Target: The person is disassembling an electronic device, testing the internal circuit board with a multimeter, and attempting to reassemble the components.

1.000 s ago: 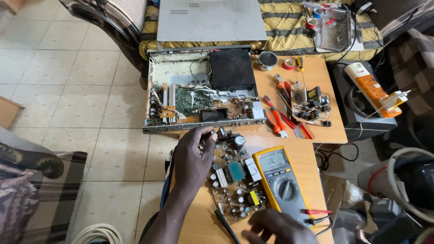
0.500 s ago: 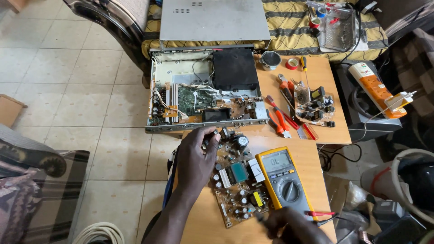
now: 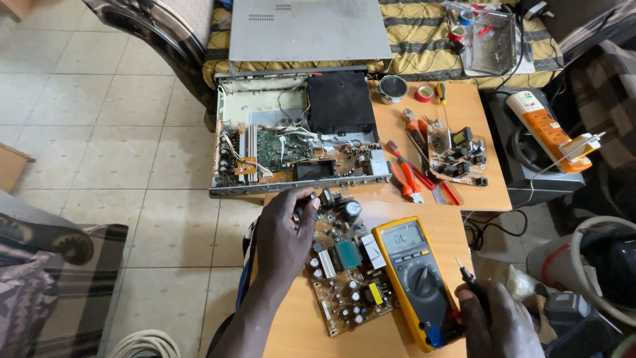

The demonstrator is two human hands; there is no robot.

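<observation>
My left hand (image 3: pixel 285 229) grips the far left corner of a brown circuit board (image 3: pixel 348 265) crowded with capacitors, lying on a wooden table (image 3: pixel 311 331). A yellow multimeter (image 3: pixel 416 278) lies just right of the board, screen facing up. My right hand (image 3: pixel 497 325), at the lower right, holds a thin black test probe (image 3: pixel 467 280) with its tip pointing up, to the right of the meter and off the board.
An opened electronics chassis (image 3: pixel 298 139) with green boards and wires sits beyond the board; its grey lid (image 3: pixel 308 30) rests behind. Red pliers (image 3: pixel 407 176), a second small board (image 3: pixel 457 156), tape rolls and a screwdriver lie on the far table. An orange power strip (image 3: pixel 550 129) lies right.
My right hand has shifted right, from beside the board's lower edge to the right of the multimeter, with the probe tip now raised. My left hand stays on the board's corner.
</observation>
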